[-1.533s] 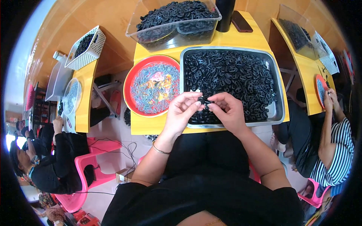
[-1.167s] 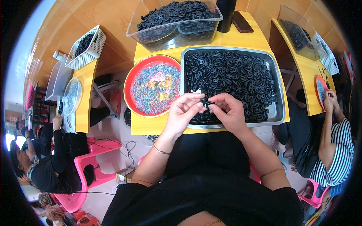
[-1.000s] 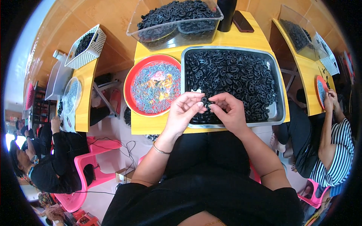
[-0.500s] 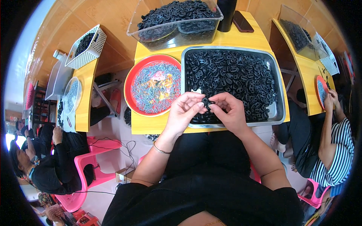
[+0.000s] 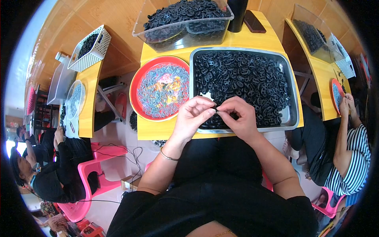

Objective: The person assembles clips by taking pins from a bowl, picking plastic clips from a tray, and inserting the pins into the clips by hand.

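Observation:
My left hand and my right hand meet over the near edge of a metal tray. Between their fingertips they pinch a small black plastic piece, mostly hidden by the fingers. Loose black oval pieces with holes fill the tray beneath. To the left of it, beside my left hand, sits a round red tray with many small greyish metal pins scattered over its flowered bottom.
A clear bin heaped with black pieces stands at the back of the yellow table, near a dark cylinder and a phone. People work at side tables left and right. A pink chair stands at left.
The black piece has turned between my fingertips, so its holed face no longer shows. My fingertips are closer together; both hands stay over the tray's near edge.

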A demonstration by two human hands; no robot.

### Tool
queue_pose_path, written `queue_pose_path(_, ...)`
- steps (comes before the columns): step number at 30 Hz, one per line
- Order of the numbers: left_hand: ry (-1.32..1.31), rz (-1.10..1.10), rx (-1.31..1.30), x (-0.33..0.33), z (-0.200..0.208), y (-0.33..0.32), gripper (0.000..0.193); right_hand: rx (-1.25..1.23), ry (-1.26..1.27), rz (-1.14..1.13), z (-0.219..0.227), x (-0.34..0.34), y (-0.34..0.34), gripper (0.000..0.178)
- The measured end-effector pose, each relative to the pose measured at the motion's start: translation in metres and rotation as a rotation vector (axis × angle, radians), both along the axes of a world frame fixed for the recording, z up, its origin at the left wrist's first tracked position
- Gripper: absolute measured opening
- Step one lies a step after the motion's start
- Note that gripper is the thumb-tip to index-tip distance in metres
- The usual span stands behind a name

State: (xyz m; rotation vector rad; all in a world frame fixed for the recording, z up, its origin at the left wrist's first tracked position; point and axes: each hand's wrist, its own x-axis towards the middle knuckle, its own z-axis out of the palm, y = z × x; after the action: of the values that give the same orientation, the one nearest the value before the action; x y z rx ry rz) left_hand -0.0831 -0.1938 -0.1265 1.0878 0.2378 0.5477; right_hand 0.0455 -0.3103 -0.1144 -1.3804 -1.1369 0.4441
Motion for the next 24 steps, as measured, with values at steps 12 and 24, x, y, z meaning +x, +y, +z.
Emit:
queue_pose_path(12,0.038,0.037,-0.042,0.0011,-0.0005,-0.0002,0.026,-0.07,0.211,-0.009,-0.0069,0.0003,0.0,0.017)
queue_pose_path(24,0.021,0.061,-0.022,0.0024,-0.0003,-0.0028,0.025,-0.073,0.414,0.054,-0.0068,0.0018,-0.0001,0.017)
